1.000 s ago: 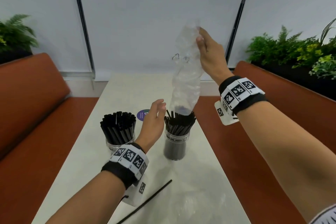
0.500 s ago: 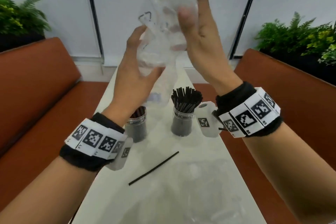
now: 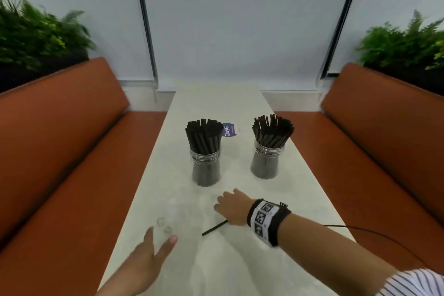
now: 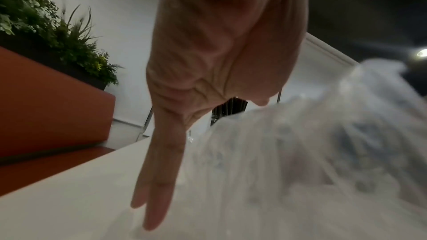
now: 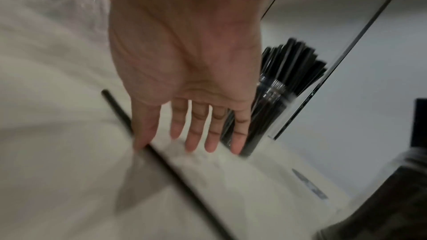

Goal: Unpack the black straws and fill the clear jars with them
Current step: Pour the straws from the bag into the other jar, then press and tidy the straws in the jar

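Note:
Two clear jars stand on the white table [image 3: 295, 175], the left jar [image 3: 206, 170] and the right jar [image 3: 265, 163], both packed with upright black straws. One loose black straw [image 3: 214, 228] lies nearer to me, and the right wrist view also shows this loose straw [image 5: 161, 158]. My right hand [image 3: 225, 199] hovers over its far end with the fingers [image 5: 196, 134] straight; the thumb is at the straw, contact unclear. An empty clear plastic bag [image 3: 182, 204] lies flat on the table. My left hand [image 3: 161, 235] is open beside the bag [image 4: 300, 152], holding nothing.
Orange bench seats [image 3: 60, 139] run along both sides of the narrow table. A purple sticker [image 3: 229, 130] lies behind the left jar. Planters with ferns [image 3: 36, 38] sit behind both backrests. A thin black cable [image 3: 360, 228] trails from my right wrist.
Both hands held the plastic bag up above the jars; they have let it go. It now lies on the table. Both hands have dropped low, the right one over the loose straw.

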Available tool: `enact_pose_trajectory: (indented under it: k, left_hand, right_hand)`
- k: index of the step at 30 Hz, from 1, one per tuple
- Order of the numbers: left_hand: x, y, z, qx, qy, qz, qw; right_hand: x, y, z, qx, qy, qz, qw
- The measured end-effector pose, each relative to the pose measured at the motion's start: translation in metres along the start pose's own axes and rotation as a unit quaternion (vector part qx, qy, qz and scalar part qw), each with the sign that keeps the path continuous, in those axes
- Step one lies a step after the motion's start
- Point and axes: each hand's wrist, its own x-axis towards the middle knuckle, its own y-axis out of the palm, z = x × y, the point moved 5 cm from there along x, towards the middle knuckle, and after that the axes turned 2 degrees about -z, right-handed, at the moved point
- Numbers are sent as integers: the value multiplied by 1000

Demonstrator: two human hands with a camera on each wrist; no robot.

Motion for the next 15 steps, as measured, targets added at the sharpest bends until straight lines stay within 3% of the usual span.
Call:
enact_pose_trajectory:
  k: [5, 8, 11, 15]
  left_hand:
    - [-5, -39, -27, -14, 78, -26, 997]
    - [-5, -72, -62, -28, 155, -60, 986]
    - [2, -91, -120, -70, 244, -89, 963]
    - [32, -71, -208, -163, 283, -58, 943]
  right_hand:
    - [7, 0, 6, -45, -54, -9, 998]
    - [-9, -49, -19, 94, -2, -113, 989]
    - [-51, -125, -73, 262, 91, -291, 915]
    - [-129, -200, -156, 360, 177, -514, 758]
